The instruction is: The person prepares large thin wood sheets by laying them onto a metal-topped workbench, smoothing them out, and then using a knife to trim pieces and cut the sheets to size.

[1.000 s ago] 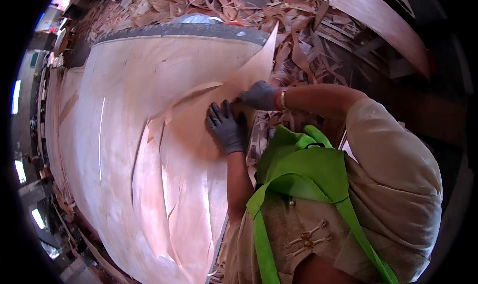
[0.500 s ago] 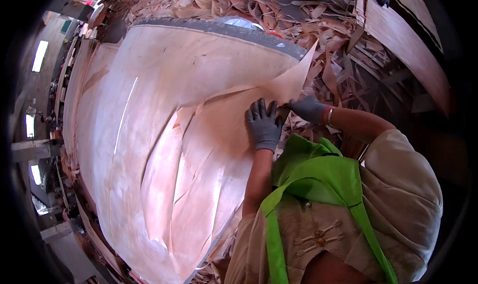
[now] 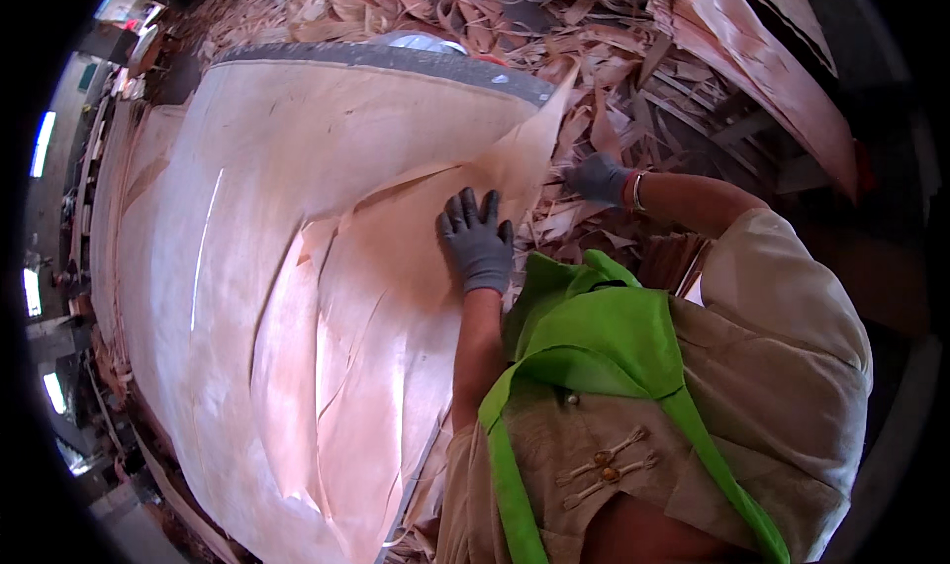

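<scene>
A wide stack of thin pale wood veneer sheets (image 3: 297, 228) fills the left and middle of the view. My left hand (image 3: 477, 239), in a grey glove, lies flat with fingers spread on the top sheet near its right edge. That sheet's upper right corner (image 3: 539, 129) curls up off the stack. My right hand (image 3: 597, 178), also grey-gloved with a bangle at the wrist, is out to the right over loose veneer scraps (image 3: 614, 99); its fingers are curled at the sheet's edge, and whether they grip anything is hidden.
Heaps of torn veneer strips (image 3: 416, 10) cover the ground beyond and right of the stack. A long veneer piece (image 3: 782, 69) leans at the upper right. A dark band (image 3: 396, 57) runs along the stack's far edge. My green scarf (image 3: 594, 336) hangs below.
The view has shifted, and my right hand has moved rightward away from my left, off the sheet and over the scraps. My left hand stays pressed flat on the top sheet.
</scene>
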Tool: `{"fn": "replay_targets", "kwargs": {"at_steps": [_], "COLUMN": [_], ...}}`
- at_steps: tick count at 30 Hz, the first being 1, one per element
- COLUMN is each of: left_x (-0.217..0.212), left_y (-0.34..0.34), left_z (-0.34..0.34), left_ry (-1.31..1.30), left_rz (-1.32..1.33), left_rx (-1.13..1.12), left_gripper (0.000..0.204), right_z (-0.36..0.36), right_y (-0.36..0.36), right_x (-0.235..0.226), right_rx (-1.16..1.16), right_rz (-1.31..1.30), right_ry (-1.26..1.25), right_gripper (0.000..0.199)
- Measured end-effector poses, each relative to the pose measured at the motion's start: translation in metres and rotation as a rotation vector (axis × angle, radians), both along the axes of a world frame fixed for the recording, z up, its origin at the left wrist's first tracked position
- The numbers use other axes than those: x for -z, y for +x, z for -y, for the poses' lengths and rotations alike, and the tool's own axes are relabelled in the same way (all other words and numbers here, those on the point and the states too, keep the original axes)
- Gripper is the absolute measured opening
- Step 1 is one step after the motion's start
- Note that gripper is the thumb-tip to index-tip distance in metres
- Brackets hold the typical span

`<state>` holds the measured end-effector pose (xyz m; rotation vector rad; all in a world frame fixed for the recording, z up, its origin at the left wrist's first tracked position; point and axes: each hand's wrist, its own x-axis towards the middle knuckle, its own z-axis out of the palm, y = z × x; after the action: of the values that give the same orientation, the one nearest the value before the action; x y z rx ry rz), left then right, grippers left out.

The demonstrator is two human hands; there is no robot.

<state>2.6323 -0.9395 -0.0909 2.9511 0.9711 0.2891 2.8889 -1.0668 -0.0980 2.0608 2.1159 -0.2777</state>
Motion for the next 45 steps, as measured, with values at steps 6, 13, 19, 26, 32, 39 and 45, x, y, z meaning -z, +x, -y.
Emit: {"fn": "replay_targets", "kwargs": {"at_steps": [6,13,19,26,32,39,45], "left_x": [-0.008,0.0,-0.001,0.006,0.007,0.014,0.019], "left_y": [0.006,-0.003,0.004,0.001,0.004,0.0,0.0], "left_z": [-0.001,0.001,0.003,0.002,0.002,0.0,0.001], "left_ry": [-0.05,-0.002,0.024,0.03,0.023,-0.009,0.018], "left_rz": [-0.068,-0.036,-0.051,-0.019,-0.04,0.034,0.095], "left_rx": [-0.009,0.001,0.003,0.013,0.027,-0.011,-0.013], "left_gripper": [0.055,0.054,0.055,0.055,0.06,0.08,0.084], "right_z": [0.068,-0.04,-0.049,-0.047,-0.054,-0.054,-0.045], "right_y": [0.047,-0.022,-0.031,-0.058,-0.066,-0.078,-0.094], "right_x": [-0.006,0.0,0.007,-0.012,0.007,-0.011,-0.009], "right_rx": [0.466,1.262,1.33,1.351,1.287,1.249,1.277], "right_rz": [-0.06,-1.369,-1.752,-1.792,-1.412,-1.663,-1.776], "right_ry": [-0.124,0.207,0.535,0.279,0.442,0.4,0.405], "right_gripper": [0.021,0.043,0.024,0.028,0.027,0.021,0.02]}}
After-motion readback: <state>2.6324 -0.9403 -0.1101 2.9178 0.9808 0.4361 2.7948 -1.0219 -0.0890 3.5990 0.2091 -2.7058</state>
